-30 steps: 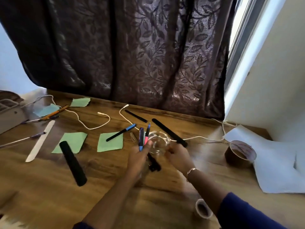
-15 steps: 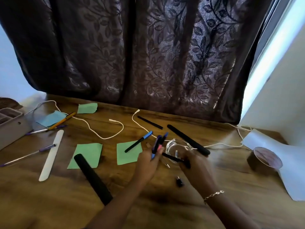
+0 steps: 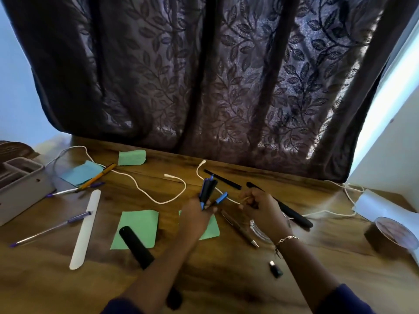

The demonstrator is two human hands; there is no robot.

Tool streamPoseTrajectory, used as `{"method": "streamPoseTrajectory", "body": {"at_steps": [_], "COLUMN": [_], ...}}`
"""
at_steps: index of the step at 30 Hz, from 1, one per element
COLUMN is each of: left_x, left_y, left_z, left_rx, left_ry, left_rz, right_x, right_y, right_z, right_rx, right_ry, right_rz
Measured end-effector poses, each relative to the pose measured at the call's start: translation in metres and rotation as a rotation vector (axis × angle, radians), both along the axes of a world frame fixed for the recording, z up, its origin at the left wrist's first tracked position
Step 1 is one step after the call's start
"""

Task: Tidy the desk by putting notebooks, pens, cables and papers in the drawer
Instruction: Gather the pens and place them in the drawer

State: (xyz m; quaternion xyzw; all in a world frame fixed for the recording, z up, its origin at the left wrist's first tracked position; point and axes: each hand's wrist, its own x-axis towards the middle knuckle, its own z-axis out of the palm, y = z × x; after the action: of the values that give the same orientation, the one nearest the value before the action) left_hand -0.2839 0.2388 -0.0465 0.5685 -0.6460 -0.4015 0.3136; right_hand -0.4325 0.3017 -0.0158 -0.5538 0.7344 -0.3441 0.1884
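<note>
Left hand (image 3: 197, 219) grips a bunch of black pens with blue caps (image 3: 207, 191), fingers curled round it, tips pointing up and away. One more blue-capped black pen (image 3: 220, 198) sits just beside that hand's fingertips; contact unclear. Right hand (image 3: 264, 211) has curled fingers and pinches what looks like the second white cable (image 3: 331, 213), which runs under it toward the right edge.

Still on the wooden tabletop (image 3: 226, 279):
- first white cable (image 3: 158, 197), looping left of the hands
- two green square paper notes, one (image 3: 138, 227) partly under a black cylinder (image 3: 136, 247), one under the left hand
- clear purple-capped pen (image 3: 52, 228) beside a flat white stick (image 3: 85, 227)
- orange pen (image 3: 97, 177) across a blue paper note (image 3: 81, 172)
- silver pen (image 3: 240, 230) between the forearms
- long black stick (image 3: 293, 215) behind the right hand
- brown tape roll (image 3: 392, 234), far right
</note>
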Motion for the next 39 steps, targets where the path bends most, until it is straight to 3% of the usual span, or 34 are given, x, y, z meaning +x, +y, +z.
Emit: {"method": "streamPoseTrajectory", "body": {"at_steps": [7, 13, 18, 24, 30, 34, 37, 39], "left_x": [-0.016, -0.019, -0.005, 0.019, 0.033, 0.032, 0.029, 0.026], "left_y": [-0.031, -0.041, -0.053, -0.064, -0.065, -0.066, -0.066, -0.066], "left_z": [-0.010, -0.026, -0.021, -0.015, -0.018, -0.011, -0.003, 0.001], "left_rx": [-0.071, -0.134, -0.088, 0.111, 0.074, 0.035, 0.025, 0.033], "left_ry": [-0.405, -0.510, -0.332, 0.115, 0.318, 0.367, 0.396, 0.444], "left_rz": [-0.139, -0.192, -0.198, -0.204, -0.181, -0.165, -0.156, -0.164], "right_x": [0.005, -0.007, -0.016, -0.016, -0.012, -0.017, -0.017, -0.013], "right_y": [-0.024, -0.042, -0.080, -0.123, -0.130, -0.134, -0.127, -0.117], "right_z": [-0.021, -0.028, -0.019, -0.035, -0.055, -0.042, -0.016, 0.006], "right_rx": [0.062, 0.083, 0.122, 0.300, 0.308, 0.171, -0.119, -0.208], "right_ry": [0.083, 0.098, 0.287, 0.573, 0.804, 0.604, 0.273, 0.060], "right_rz": [-0.043, -0.112, -0.139, -0.031, 0.004, -0.069, -0.138, -0.125]}}
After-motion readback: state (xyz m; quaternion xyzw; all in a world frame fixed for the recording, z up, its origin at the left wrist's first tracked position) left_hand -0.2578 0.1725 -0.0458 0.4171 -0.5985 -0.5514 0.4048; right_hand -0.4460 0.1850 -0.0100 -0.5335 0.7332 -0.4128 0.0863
